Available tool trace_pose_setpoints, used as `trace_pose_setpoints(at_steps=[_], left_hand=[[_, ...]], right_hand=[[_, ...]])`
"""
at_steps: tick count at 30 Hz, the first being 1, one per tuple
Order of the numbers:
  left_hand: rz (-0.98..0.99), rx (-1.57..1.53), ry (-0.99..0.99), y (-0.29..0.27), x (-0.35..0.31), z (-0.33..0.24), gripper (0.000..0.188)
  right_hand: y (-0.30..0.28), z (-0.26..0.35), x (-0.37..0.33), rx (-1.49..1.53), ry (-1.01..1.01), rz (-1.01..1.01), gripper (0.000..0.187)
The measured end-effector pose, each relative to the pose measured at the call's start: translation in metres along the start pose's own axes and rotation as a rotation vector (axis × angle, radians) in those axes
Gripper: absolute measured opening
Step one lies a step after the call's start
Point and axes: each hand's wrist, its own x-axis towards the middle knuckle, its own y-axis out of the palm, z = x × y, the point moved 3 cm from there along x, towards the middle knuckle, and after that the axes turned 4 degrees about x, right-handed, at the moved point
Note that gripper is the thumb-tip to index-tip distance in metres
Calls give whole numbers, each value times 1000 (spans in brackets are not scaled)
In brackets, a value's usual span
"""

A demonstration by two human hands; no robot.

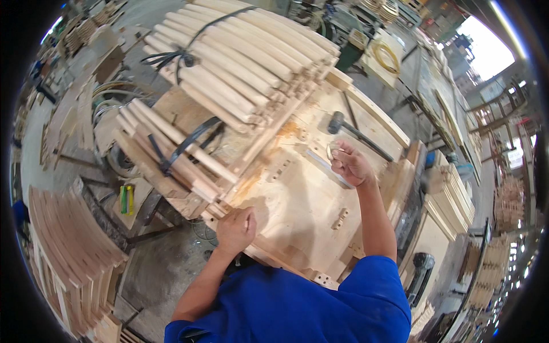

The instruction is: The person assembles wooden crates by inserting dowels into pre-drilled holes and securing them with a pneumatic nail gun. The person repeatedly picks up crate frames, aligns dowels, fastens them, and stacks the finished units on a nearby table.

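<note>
My right hand (350,166) is raised over the wooden worktop (303,200), its fingers pinched on a small, pale ring-shaped thing (330,150). Below it lies a narrow grey strip (320,160), partly hidden by the hand. My left hand (235,230) is closed like a fist at the worktop's near left edge; whatever it holds, if anything, is hidden. Just beyond the right hand rests a black-headed mallet (336,122) with a dark handle. Small drilled wooden blocks (280,170) lie on the worktop, another (341,219) nearer the right side.
A large strapped bundle of wooden rods (229,63) fills the far left. In front of it is a smaller strapped bundle (171,151). Curved wooden slats (68,240) are stacked at left. Boards (449,188) and a black tool (422,266) are at right.
</note>
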Motion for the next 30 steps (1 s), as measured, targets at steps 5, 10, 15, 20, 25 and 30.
trace_pose_setpoints(at_steps=[5,10,15,20,25,30], left_hand=[[31,0,-5,13,-8,9,15],[85,-5,-29,12,-4,7,14],[97,10,-9,13,-4,6,15],[103,7,20,15,-1,4,15],[149,24,-27,14,-4,6,15],[164,38,-24,14,-3,6,15]], right_hand=[[-68,22,-83,9,-132,-228,20],[-110,33,-130,-67,-141,-421,21],[-155,47,-149,-642,-71,-663,16],[-178,43,-156,-1546,-104,-783,18],[-163,34,-142,-1700,19,-738,20],[-152,34,-137,-1801,146,-744,19]])
